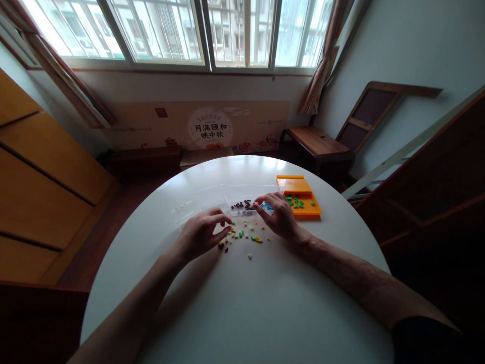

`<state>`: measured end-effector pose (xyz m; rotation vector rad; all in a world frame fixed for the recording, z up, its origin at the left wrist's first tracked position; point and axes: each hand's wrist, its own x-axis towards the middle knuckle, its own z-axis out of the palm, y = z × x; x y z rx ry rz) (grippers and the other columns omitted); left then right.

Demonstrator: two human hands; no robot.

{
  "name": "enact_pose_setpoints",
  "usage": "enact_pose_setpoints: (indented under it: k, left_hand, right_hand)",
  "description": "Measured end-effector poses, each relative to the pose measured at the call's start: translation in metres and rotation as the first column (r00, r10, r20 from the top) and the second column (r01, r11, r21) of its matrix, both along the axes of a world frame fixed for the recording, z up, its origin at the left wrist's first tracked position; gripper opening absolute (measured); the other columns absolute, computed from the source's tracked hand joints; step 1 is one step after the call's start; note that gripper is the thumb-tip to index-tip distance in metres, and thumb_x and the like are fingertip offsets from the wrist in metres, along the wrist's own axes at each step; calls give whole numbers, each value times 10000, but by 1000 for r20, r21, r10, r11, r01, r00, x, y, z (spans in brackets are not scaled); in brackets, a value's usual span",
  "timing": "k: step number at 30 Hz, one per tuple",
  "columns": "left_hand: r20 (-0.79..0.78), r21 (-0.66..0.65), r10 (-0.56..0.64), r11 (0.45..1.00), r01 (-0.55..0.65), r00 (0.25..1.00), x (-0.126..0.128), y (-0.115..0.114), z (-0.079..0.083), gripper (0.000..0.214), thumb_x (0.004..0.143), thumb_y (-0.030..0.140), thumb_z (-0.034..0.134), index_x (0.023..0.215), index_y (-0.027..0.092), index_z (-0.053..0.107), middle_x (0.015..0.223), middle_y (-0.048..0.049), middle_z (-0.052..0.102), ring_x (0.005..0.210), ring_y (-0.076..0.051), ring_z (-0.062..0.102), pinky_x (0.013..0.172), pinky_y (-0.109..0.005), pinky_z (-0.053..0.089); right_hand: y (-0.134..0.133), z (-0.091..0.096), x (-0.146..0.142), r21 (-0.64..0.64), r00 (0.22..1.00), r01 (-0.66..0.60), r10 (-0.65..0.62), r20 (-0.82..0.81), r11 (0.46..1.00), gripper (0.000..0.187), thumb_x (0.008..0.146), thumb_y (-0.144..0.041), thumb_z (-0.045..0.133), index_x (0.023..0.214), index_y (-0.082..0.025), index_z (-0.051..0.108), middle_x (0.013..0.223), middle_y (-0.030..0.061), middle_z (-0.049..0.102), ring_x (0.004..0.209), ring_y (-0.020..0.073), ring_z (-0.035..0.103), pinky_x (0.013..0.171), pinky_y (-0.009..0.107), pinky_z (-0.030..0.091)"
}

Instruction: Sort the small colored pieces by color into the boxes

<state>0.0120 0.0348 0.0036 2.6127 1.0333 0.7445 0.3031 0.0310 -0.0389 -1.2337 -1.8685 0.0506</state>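
Note:
My left hand (206, 228) is over the table, thumb and index finger apart, beside a scatter of tiny yellow, cream, green and brown building bricks (241, 234). A small green brick (233, 223) lies just past its index fingertip. My right hand (279, 215) reaches over a clear plastic box (226, 202). Its thumb and index tips come close together near the brown bricks (242, 205) in the box; anything between them is too small to make out. Blue bricks (268, 207) show partly under the right hand.
An orange tray (312, 208) with several green bricks (295, 202) stands right of my right hand. All this lies on a round white table (242, 303). Beyond its edge are a wooden chair (320, 141) and windows (242, 33).

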Motion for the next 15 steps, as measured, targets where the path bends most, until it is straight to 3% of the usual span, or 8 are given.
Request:
enact_pose_setpoints:
  k: [8,15]
  left_hand:
    - [-73,-61,-66,996,62,995,1,1,-6,126,996,294,720,966,262,839,1021,-27,782,698,-124,641,687,-266,455]
    - [-128,-32,-81,997,77,989,0,-1,-2,110,934,211,710,956,257,807,1048,-26,783,778,-165,674,747,-289,472]
  right_hand:
    - [-2,2,-4,7,997,-80,80,1,997,69,1055,-298,666,1050,-249,713,1036,53,787,1016,278,675,984,451,500]
    - [-2,2,-3,6,993,-114,114,-5,993,59,1041,-268,660,1047,-248,715,1030,55,783,1005,276,671,990,461,502]
